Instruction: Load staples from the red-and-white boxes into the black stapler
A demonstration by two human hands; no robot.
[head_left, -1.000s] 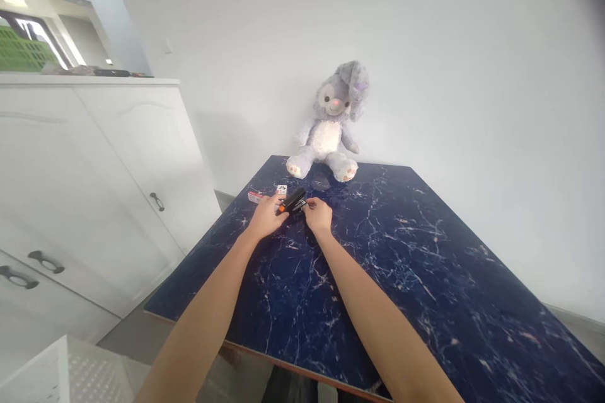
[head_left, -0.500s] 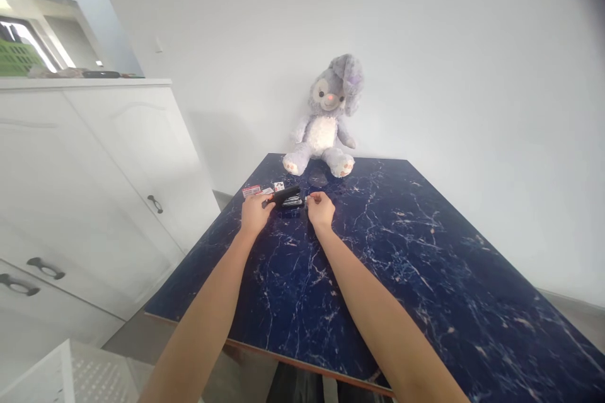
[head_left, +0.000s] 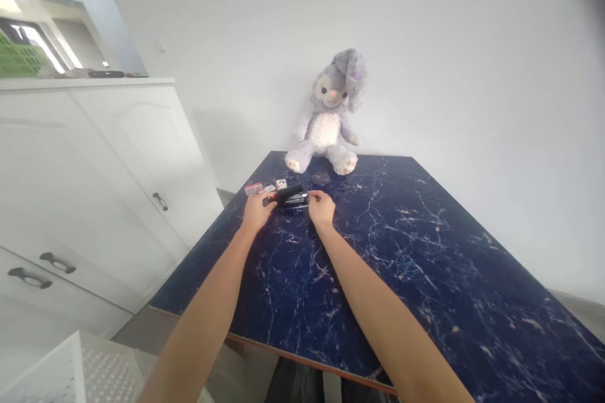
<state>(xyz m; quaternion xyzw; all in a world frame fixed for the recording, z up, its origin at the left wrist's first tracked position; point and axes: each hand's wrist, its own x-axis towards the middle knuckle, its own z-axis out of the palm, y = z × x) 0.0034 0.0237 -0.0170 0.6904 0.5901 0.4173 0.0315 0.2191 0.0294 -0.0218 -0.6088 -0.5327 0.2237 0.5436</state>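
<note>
Stapler lies between hands, top raised. Left hand grips rear; right hand just closes gap to front, so both ends attended! Right fingertips' hold: can't tell.

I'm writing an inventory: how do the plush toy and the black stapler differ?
The plush toy is pale and furry; the stapler is black with shiny metal. The toy is much larger than the stapler. The toy sits untouched; the stapler is in the left hand, opened.
</note>
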